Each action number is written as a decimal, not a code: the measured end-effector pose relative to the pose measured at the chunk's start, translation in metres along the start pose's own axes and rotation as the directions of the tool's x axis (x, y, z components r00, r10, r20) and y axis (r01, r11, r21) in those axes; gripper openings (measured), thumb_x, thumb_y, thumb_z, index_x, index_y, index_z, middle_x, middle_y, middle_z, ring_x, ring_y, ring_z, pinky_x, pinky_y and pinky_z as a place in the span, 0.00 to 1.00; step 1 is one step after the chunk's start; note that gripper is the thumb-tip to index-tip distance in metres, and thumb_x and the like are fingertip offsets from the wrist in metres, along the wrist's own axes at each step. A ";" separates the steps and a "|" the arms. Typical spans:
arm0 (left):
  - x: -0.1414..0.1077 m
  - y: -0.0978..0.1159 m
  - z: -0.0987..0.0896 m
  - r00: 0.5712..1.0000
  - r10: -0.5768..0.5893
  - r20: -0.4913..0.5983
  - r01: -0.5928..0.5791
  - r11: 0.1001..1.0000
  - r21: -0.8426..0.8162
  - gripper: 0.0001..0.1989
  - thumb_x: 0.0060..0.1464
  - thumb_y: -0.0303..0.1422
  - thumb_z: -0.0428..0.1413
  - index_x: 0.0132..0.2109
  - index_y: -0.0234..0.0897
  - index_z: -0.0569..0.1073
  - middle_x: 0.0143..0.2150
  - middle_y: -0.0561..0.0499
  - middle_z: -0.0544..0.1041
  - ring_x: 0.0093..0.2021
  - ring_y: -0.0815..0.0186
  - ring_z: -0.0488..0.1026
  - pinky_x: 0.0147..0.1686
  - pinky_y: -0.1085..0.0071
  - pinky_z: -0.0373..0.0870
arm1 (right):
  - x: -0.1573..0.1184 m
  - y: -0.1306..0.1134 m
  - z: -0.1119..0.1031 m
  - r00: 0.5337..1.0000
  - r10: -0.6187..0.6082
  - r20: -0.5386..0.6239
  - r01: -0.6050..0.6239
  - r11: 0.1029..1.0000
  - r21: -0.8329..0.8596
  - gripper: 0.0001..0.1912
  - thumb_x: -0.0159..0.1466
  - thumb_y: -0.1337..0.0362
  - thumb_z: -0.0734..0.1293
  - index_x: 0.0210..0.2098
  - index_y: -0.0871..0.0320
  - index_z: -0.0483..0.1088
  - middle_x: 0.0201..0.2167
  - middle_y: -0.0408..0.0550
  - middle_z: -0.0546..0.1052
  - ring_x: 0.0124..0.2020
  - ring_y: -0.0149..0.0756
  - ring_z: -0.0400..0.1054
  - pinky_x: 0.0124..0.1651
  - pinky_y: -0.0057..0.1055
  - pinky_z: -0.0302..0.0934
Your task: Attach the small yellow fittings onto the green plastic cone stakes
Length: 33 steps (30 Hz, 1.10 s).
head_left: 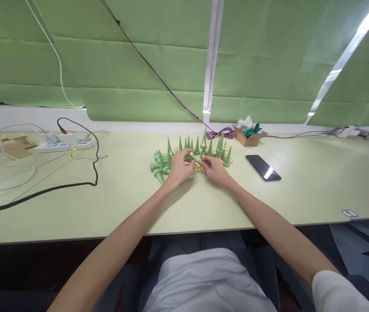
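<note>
My left hand (182,166) is closed round a green plastic spike piece (196,159), which looks like a plant watering spike. At its right end, my right hand (214,168) pinches with thumb and forefinger; any small part between those fingertips is hidden. Around both hands stand several green cones (220,146) with small yellow pieces on them. Beside my left hand, more green spikes (158,174) lie on their sides. Loose yellow pieces (199,169) are scattered on the table between my hands.
A black phone (263,167) lies to the right on the pale table (204,208). Behind it is a small cardboard box (250,137) with crumpled plastic. Coiled red and blue wires (221,132) sit at the back. A power strip (66,142) and a black cable (57,188) occupy the left.
</note>
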State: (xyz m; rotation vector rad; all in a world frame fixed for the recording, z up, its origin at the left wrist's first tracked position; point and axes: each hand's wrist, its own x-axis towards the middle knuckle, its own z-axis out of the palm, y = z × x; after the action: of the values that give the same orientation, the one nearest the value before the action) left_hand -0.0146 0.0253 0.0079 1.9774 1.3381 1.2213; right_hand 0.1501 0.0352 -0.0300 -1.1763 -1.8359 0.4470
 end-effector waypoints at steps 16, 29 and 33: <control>0.000 -0.002 0.001 1.000 0.004 0.029 -0.004 1.000 0.016 0.11 0.52 0.24 0.55 0.43 0.37 0.75 0.49 0.45 0.71 0.39 0.66 0.76 0.38 0.69 0.75 | 0.000 -0.004 -0.002 0.999 -0.006 -0.036 0.005 0.999 -0.036 0.12 0.65 0.59 0.62 0.27 0.57 0.65 0.22 0.43 0.71 0.24 0.32 0.59 0.31 0.30 0.52; 0.002 -0.008 0.004 0.999 0.026 0.027 -0.028 0.997 0.068 0.11 0.53 0.25 0.55 0.43 0.38 0.75 0.48 0.46 0.72 0.37 0.67 0.76 0.41 0.68 0.75 | 0.001 0.001 -0.002 0.995 0.016 -0.094 -0.011 0.999 0.053 0.12 0.64 0.55 0.63 0.30 0.57 0.67 0.25 0.44 0.73 0.26 0.33 0.65 0.33 0.30 0.57; 0.002 -0.011 0.005 0.998 0.035 0.050 -0.039 0.995 0.088 0.11 0.53 0.25 0.54 0.44 0.38 0.75 0.48 0.46 0.74 0.34 0.67 0.76 0.41 0.66 0.74 | 0.001 0.003 -0.003 0.991 0.073 -0.112 -0.052 0.983 0.178 0.14 0.64 0.52 0.64 0.33 0.57 0.69 0.23 0.44 0.73 0.24 0.34 0.66 0.30 0.30 0.59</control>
State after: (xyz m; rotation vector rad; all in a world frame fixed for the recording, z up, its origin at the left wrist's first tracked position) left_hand -0.0151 0.0322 -0.0019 2.0885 1.3589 1.1415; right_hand 0.1540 0.0376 -0.0301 -1.1183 -1.6275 0.5515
